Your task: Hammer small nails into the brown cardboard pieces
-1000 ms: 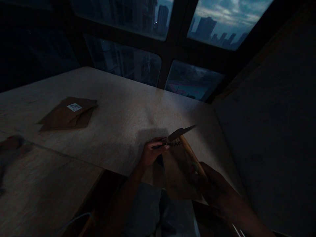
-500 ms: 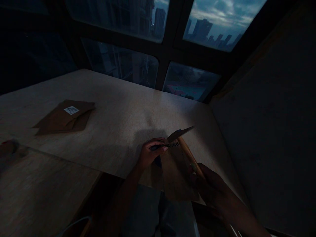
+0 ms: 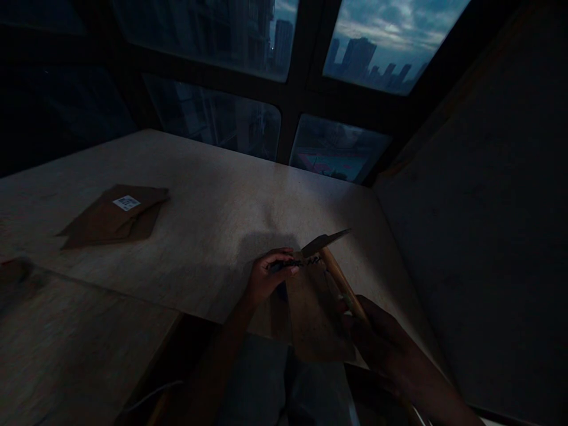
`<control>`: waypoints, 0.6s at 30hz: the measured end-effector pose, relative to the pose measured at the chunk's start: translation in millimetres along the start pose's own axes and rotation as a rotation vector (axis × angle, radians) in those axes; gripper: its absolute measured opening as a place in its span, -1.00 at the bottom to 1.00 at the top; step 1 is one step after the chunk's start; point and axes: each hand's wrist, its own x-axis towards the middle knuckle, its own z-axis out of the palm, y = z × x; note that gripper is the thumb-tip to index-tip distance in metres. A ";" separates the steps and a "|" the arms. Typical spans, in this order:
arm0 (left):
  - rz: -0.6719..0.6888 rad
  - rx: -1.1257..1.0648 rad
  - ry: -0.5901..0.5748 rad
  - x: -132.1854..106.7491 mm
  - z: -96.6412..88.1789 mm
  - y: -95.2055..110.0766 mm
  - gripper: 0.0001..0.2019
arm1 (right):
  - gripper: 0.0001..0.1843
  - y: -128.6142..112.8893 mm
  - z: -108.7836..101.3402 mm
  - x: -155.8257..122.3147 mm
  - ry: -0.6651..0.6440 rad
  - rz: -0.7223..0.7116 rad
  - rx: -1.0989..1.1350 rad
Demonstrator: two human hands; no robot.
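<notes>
In my right hand (image 3: 370, 325) is a hammer (image 3: 341, 278), gripped by the lower part of its wooden handle. Its dark head points away from me, close to my left fingertips. My left hand (image 3: 268, 275) is closed, pinching a thin, dark, spiral-twisted bit (image 3: 314, 260) that looks like an auger drill bit. The bit lies roughly level, its twisted end reaching under the hammer head; whether the two touch I cannot tell. Beneath both hands rests a brown wooden board (image 3: 315, 331), partly in shadow, at the counter's near edge.
A pale stone-like counter (image 3: 208, 195) runs along the dark-framed windows. Brown cardboard pieces (image 3: 113, 216) with a white label lie at the left. A dark, blurred object (image 3: 15, 278) sits at the far left. On the right rises a dark wall (image 3: 479, 225).
The view has shifted slightly. My hands, the hammer and the spiral bit keep nearly the same places over the board, with only a slight change in the bit's position.
</notes>
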 end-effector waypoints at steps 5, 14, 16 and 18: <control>-0.047 -0.007 -0.027 -4.9 -4.7 7.8 -0.69 | -0.42 13.6 -1.8 -8.6 0.038 0.155 0.060; -0.010 0.173 -0.065 -16.7 -11.6 27.4 -0.52 | -0.31 57.1 -1.4 -26.8 0.352 0.149 0.212; 0.002 0.266 0.003 -29.9 -17.3 32.5 -0.49 | -0.30 72.0 -2.5 -32.1 0.406 0.165 0.237; -0.013 0.347 0.129 -51.1 -27.6 34.0 -0.50 | -0.31 90.1 -3.7 -37.8 0.439 0.170 0.270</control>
